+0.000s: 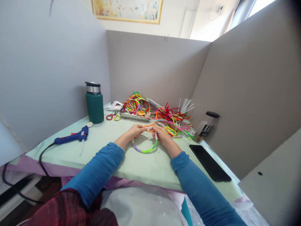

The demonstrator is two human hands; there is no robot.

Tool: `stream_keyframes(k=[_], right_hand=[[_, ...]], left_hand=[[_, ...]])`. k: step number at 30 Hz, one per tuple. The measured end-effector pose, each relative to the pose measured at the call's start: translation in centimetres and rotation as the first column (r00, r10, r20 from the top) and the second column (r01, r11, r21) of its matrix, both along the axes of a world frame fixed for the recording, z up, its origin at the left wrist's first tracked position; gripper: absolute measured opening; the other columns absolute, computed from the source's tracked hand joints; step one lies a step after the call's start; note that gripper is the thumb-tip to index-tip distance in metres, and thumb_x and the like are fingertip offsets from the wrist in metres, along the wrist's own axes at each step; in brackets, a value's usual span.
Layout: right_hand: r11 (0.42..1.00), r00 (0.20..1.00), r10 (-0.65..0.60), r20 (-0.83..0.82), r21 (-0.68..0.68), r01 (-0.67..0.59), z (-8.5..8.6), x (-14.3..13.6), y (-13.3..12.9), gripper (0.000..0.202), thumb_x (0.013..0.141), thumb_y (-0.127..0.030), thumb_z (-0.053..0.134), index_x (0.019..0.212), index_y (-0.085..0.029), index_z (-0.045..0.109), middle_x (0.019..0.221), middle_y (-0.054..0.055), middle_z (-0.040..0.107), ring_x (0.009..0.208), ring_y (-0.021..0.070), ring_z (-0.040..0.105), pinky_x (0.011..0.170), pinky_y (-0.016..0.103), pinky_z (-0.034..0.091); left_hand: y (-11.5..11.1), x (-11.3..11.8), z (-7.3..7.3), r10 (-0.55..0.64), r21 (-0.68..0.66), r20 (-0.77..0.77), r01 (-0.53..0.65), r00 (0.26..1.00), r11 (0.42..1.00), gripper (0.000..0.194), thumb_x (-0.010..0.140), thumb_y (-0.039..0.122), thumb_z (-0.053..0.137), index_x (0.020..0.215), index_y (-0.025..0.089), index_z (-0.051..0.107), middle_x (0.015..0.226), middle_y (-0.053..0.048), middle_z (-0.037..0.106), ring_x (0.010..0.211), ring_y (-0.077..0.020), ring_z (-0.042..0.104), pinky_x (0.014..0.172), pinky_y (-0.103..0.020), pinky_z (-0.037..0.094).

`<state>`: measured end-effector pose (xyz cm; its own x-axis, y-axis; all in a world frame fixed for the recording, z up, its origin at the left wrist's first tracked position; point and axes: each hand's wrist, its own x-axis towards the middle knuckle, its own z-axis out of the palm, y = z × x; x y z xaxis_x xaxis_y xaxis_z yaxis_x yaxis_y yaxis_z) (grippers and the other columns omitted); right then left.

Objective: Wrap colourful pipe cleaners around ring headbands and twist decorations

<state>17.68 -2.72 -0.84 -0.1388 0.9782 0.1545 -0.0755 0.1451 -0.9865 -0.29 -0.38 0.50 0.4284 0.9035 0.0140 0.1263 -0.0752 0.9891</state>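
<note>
A ring wrapped in colored fuzzy stems (148, 150), with purple, green and pale sections, hangs between my hands over the table. My left hand (136, 130) pinches its upper left side. Closed fingers of my right hand (161, 134) grip the upper right side, by the pale lilac part. An orange fuzzy stem (155, 119) runs across the top of the ring between my fingertips, and one end sticks up. Just behind my hands lies a heap of loose colorful stems (174, 117). Finished-looking rings (135, 103) are piled in a metal tray (134, 117).
A green bottle (94, 106) and a blue glue gun (72, 137) with a black cord stand or lie at left. Scissors (117, 117) are by the tray. At right are a black phone (209, 163) and a clear jar (207, 127). Grey partitions enclose the table.
</note>
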Motion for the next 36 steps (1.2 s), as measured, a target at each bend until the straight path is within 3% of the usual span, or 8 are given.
stream_keyframes(k=[5,10,14,18,22,26,36], right_hand=[[0.988,0.990,0.091,-0.108,-0.114,-0.103,0.5,-0.2,-0.4,0.045,0.084,-0.055,0.054,0.082,-0.013,0.068,0.048,0.001,0.058,0.037,0.0070,0.043,0.039,0.020,0.033],[0.961,0.962,0.212,-0.173,-0.144,-0.237,0.6,-0.1,-0.3,0.057,0.088,-0.063,0.040,0.092,-0.012,0.066,0.063,0.007,0.068,0.034,0.0055,0.041,0.037,0.019,0.032],[0.964,0.960,0.221,-0.174,-0.113,-0.242,0.6,-0.1,-0.5,0.050,0.087,-0.059,0.047,0.093,-0.012,0.066,0.073,0.009,0.071,0.037,0.0051,0.041,0.039,0.019,0.034],[0.967,0.954,0.233,-0.188,-0.058,-0.247,0.8,-0.1,-1.0,0.032,0.078,-0.042,0.067,0.094,-0.014,0.066,0.075,0.006,0.070,0.045,0.0066,0.048,0.043,0.019,0.039],[0.962,0.941,0.255,-0.222,-0.042,-0.270,0.8,0.0,-1.2,0.030,0.071,-0.034,0.074,0.092,-0.014,0.067,0.073,0.004,0.069,0.047,0.0059,0.049,0.044,0.018,0.040],[0.958,0.924,0.268,-0.272,-0.023,-0.285,0.5,0.3,-0.7,0.031,0.071,-0.034,0.074,0.096,-0.015,0.068,0.073,0.003,0.068,0.045,0.0049,0.048,0.044,0.017,0.038],[0.966,0.955,0.231,-0.187,-0.073,-0.248,0.7,0.4,-0.8,0.036,0.081,-0.046,0.060,0.101,-0.016,0.067,0.070,0.005,0.070,0.038,0.0054,0.044,0.040,0.019,0.034]], left_hand=[[-0.3,0.1,0.0,0.015,0.026,-0.058,-0.013,0.998,1.000,0.046,0.062,0.058,0.072,0.070,0.017,0.052,0.048,0.010,0.026,0.036,-0.0027,0.017,0.041,-0.024,0.008],[0.0,0.1,-0.2,0.043,0.054,-0.074,-0.039,0.996,0.998,0.048,0.062,0.060,0.071,0.070,0.017,0.052,0.049,0.009,0.029,0.036,-0.0029,0.018,0.040,-0.024,0.008],[0.1,0.1,-0.3,0.058,0.045,-0.056,-0.056,0.997,0.997,0.049,0.061,0.061,0.071,0.071,0.017,0.053,0.050,0.009,0.029,0.036,-0.0026,0.017,0.040,-0.024,0.008],[-0.1,0.1,-0.2,0.085,0.031,-0.040,-0.083,0.996,0.996,0.049,0.061,0.060,0.072,0.072,0.015,0.055,0.049,0.010,0.028,0.036,-0.0025,0.018,0.041,-0.023,0.008],[0.1,0.1,-0.3,0.084,0.033,-0.030,-0.083,0.996,0.996,0.048,0.062,0.058,0.071,0.078,0.014,0.059,0.048,0.010,0.028,0.036,-0.0025,0.018,0.041,-0.023,0.009],[0.5,0.0,-0.5,0.073,0.038,-0.005,-0.073,0.997,0.997,0.045,0.062,0.055,0.072,0.075,0.014,0.057,0.050,0.010,0.031,0.037,-0.0025,0.020,0.041,-0.023,0.010],[0.3,0.2,-0.4,0.151,0.114,-0.095,-0.140,0.984,0.984,0.038,0.069,0.052,0.067,0.073,0.016,0.056,0.048,0.009,0.033,0.037,-0.0037,0.021,0.040,-0.023,0.013]])
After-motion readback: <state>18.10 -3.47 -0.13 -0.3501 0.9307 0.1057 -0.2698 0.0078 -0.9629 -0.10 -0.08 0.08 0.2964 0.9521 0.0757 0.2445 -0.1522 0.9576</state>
